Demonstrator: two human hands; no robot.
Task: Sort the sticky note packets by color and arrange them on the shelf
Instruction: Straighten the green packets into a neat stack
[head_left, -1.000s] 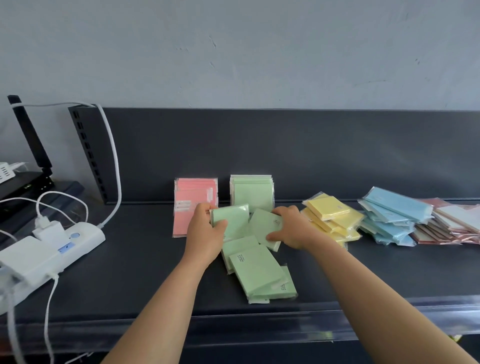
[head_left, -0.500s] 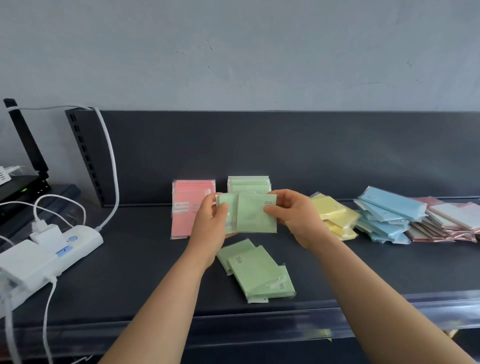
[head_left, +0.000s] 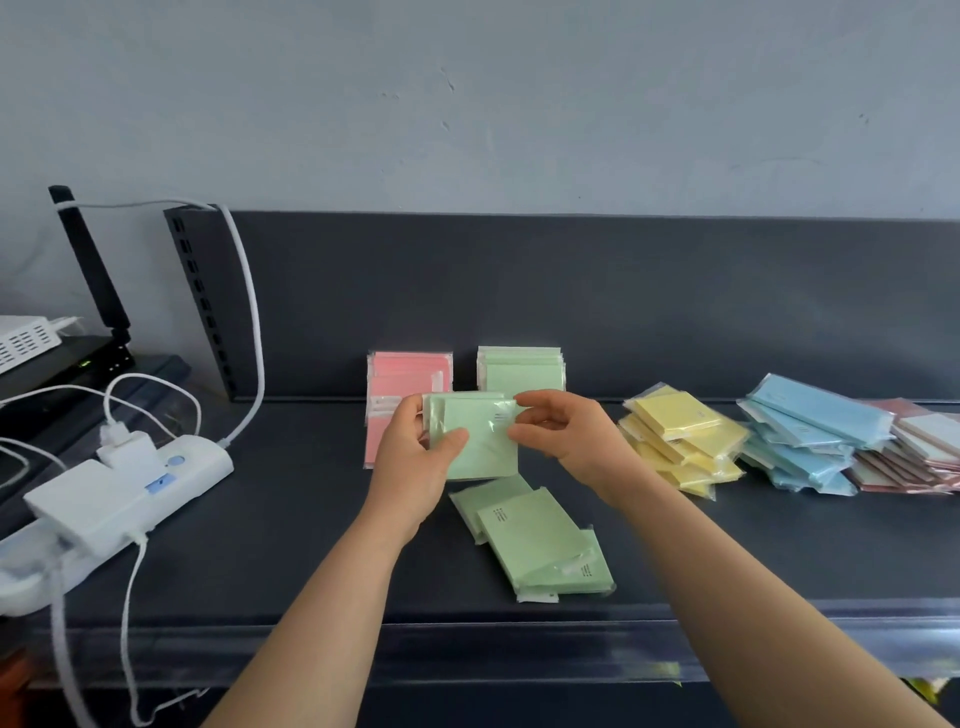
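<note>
Left hand (head_left: 415, 457) grips the green packets (head_left: 478, 441), right hand (head_left: 561, 436) pinches their 3 o'clock edge; they look slippery, one may slide out.

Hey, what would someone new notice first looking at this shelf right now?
The left hand and right hand holding green packets in the middle, over loose packets lying flat. To the right, a yellow pile and blue pile pop against the dark shelf; a pink stack stands at the back.
</note>
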